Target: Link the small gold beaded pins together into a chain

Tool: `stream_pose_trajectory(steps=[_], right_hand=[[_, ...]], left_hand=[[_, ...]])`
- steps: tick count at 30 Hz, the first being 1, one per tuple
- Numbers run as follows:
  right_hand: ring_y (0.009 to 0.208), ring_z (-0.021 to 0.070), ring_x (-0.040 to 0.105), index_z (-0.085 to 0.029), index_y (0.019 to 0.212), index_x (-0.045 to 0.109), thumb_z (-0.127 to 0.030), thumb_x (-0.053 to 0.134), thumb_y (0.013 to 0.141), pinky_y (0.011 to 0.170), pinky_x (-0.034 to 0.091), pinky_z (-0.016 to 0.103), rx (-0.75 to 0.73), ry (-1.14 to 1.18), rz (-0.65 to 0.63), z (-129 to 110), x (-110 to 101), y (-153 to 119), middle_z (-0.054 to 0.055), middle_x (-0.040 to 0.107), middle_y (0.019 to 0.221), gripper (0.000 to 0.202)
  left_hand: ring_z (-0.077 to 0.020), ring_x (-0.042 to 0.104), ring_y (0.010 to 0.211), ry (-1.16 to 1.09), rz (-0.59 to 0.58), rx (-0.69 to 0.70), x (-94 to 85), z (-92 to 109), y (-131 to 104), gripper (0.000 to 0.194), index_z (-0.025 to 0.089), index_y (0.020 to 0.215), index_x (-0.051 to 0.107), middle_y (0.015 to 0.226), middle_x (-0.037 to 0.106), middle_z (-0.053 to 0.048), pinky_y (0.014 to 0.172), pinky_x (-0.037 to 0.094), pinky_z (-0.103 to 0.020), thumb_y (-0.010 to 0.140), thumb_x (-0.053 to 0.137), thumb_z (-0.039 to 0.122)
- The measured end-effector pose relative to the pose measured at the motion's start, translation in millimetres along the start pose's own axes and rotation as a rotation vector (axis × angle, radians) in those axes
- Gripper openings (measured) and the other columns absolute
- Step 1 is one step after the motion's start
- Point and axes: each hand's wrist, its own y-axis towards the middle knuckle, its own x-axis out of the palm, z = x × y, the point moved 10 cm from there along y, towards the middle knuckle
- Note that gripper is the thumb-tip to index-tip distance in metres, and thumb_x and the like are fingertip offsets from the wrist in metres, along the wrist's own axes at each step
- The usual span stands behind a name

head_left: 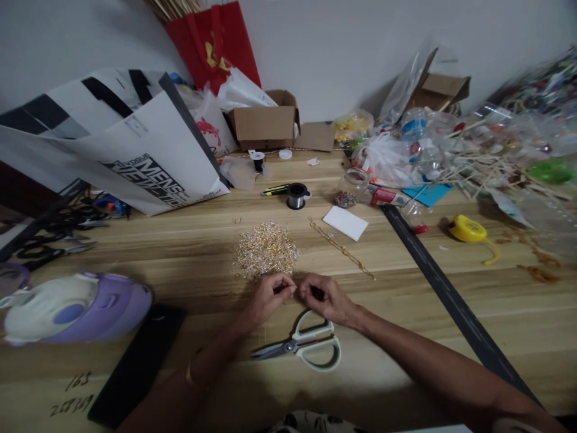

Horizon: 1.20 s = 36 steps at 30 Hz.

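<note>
Left hand [269, 296], right hand [331, 299] pinched; couldn't tell on what. Beads [265, 249] just past fingers looked light, slippery, best pinched by sides.

A low, rounded heap of tiny gold and clear bead-like pieces [265, 251] lies on a wood-grain tabletop [202, 240]. They look glossy and loose.

Dim, uneven light leaves the lower corners darkest, with soft shadows and wide-angle stretching at the edges.
</note>
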Motion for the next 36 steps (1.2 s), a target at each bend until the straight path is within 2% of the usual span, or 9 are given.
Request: stream_pose_trajectory(steps=[14, 28, 31, 36], right_hand=[[0.054, 0.0087, 0.044, -0.015, 0.073, 0.056, -0.017, 0.053, 0.078, 0.050, 0.033, 0.018, 0.009, -0.013, 0.018, -0.8, -2.4, 1.2, -0.002, 0.052, 0.062, 0.006], [0.056, 0.0097, 0.045, -0.016, 0.075, 0.056, -0.024, 0.053, 0.084, 0.051, 0.034, 0.019, 0.011, 0.016, 0.054, 2.2, -4.4, 1.0, -0.002, 0.052, 0.063, 0.012], [0.058, 0.0108, 0.047, -0.016, 0.077, 0.057, -0.028, 0.052, 0.086, 0.053, 0.036, 0.021, -0.022, -0.008, 0.072, -1.8, -5.8, 0.4, 0.000, 0.053, 0.065, 0.016], [0.062, 0.0131, 0.051, -0.017, 0.081, 0.057, -0.028, 0.053, 0.087, 0.058, 0.040, 0.023, -0.162, -0.106, 0.100, -16.1, -5.7, -2.1, 0.003, 0.056, 0.071, 0.013]], left_hand=[[-0.0107, 0.053, 0.060, -0.066, -0.050, -0.069, 5.3, -8.8, 1.1, 0.024, 0.011, 0.071, 0.062, 0.066, 0.060, -0.002, 0.056, 0.044, -0.021, 0.073, 0.064, 0.036], [-0.0100, 0.054, 0.059, -0.107, -0.057, -0.088, 6.5, -9.6, 0.5, 0.026, 0.011, 0.072, 0.061, 0.065, 0.059, -0.002, 0.055, 0.044, -0.020, 0.072, 0.065, 0.038], [-0.0098, 0.053, 0.059, -0.105, -0.047, -0.092, 5.9, -10.2, 1.0, 0.025, 0.011, 0.071, 0.061, 0.064, 0.058, -0.001, 0.055, 0.044, -0.020, 0.072, 0.064, 0.036], [-0.0100, 0.053, 0.059, -0.114, -0.022, -0.102, 3.6, -10.1, 0.9, 0.025, 0.011, 0.071, 0.060, 0.065, 0.058, -0.001, 0.054, 0.043, -0.020, 0.072, 0.064, 0.036]])
